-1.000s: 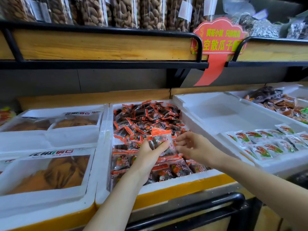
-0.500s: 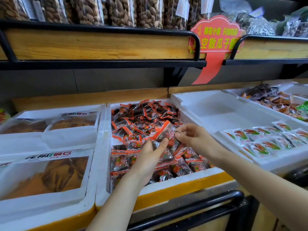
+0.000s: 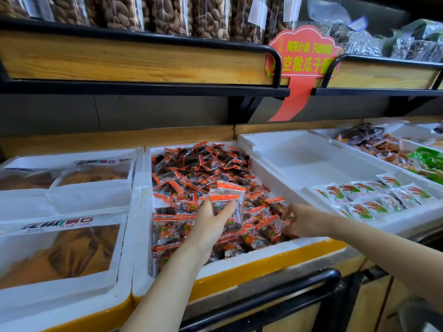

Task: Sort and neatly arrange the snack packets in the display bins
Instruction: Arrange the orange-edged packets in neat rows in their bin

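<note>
While the left hand [image 3: 211, 224] holds one orange-and-clear packet [image 3: 229, 195] upright above the middle bin [image 3: 145, 212], thumb on its face and fingers behind, the right hand [image 3: 305, 221] is low in that bin's front-right corner, fingertips curled onto the packets there; can't tell if it pinches one or only nudges them; step in hand looks like rowing up same-type packets at the front, w/ flat overlapping rows [image 3: 167, 231] at front left and a loose heap [image 3: 203, 164] toward the back; the lifted packet isn't placed yet, so the task seems well short of done; next move prob. calls for laying it flat, label up, edge lapped on its neighbours in a row, w/o dragging the slippery film ones beside it out of line; counts: 2 hands, 1 packet lifted, heap far too many to count (dozens); approx. ten white packets w/ red-green print [image 3: 369, 197] in two rows at the front of the right bin [image 3: 299, 164], overlap blocks an exact no.; at least 3 big window bags [image 3: 72, 250] in the left bin [image 3: 127, 259]; 4 foam bins in view.
</note>
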Demonstrator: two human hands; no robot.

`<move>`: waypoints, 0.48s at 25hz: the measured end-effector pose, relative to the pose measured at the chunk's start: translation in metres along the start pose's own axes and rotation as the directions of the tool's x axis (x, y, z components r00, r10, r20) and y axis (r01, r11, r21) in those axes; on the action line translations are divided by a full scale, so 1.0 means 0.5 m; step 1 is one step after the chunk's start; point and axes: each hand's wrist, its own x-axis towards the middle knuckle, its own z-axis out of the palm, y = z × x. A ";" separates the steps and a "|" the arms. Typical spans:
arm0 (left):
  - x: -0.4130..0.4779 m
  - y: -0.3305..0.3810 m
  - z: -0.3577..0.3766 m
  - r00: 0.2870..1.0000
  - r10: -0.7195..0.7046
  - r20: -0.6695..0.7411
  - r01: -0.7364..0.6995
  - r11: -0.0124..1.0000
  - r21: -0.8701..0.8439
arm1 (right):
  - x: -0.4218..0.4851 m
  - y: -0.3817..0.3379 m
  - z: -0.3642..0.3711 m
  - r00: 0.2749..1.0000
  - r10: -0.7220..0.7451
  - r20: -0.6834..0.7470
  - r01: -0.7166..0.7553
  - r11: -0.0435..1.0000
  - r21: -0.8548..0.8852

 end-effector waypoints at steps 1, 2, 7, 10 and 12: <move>-0.002 0.000 0.001 1.000 -0.002 -0.008 0.002 1.000 0.004 | 0.005 0.002 -0.001 1.000 0.021 0.018 -0.020 0.999 -0.050; -0.003 0.000 0.001 1.000 0.006 -0.008 -0.006 1.000 0.001 | 0.010 0.006 -0.001 0.999 0.042 0.027 -0.040 0.995 -0.089; -0.006 0.008 0.003 1.000 0.002 -0.021 -0.002 1.000 -0.002 | 0.009 0.012 -0.004 0.985 -0.058 -0.165 0.013 0.965 -0.261; -0.013 0.012 0.005 1.000 0.002 0.010 -0.003 0.999 0.054 | 0.012 -0.014 -0.006 0.943 -0.137 -0.304 0.216 0.945 0.245; -0.013 0.015 0.007 1.000 -0.019 0.019 0.017 0.997 0.076 | 0.008 -0.052 -0.001 0.963 -0.180 -0.202 0.265 0.778 0.570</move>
